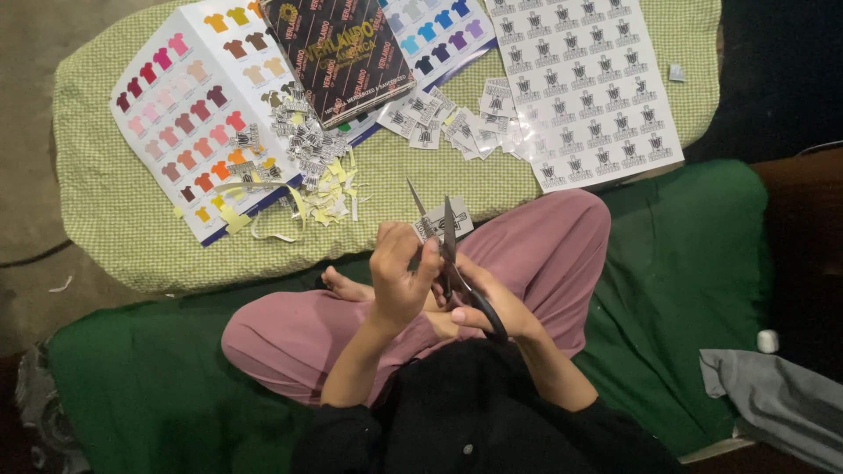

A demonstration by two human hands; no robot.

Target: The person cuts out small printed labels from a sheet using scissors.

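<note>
My left hand (399, 272) pinches a small white printed paper label (443, 221) above my lap. My right hand (485, 307) grips black-handled scissors (443, 241), blades parted, with the label between them. Both hands hover over my crossed legs in pink trousers (544, 246). Ahead on a green checked cushion (132, 219) lie a pile of cut labels (307, 145), yellow paper offcuts (329, 197) and a second scatter of cut labels (457, 123).
A white sheet of uncut printed labels (588, 88) lies at the upper right. An open colour chart of small shirt shapes (189, 105) lies at the left, with a dark patterned packet (338, 53) on it. Green cloth (685, 290) covers the seat; grey fabric (781, 395) lies lower right.
</note>
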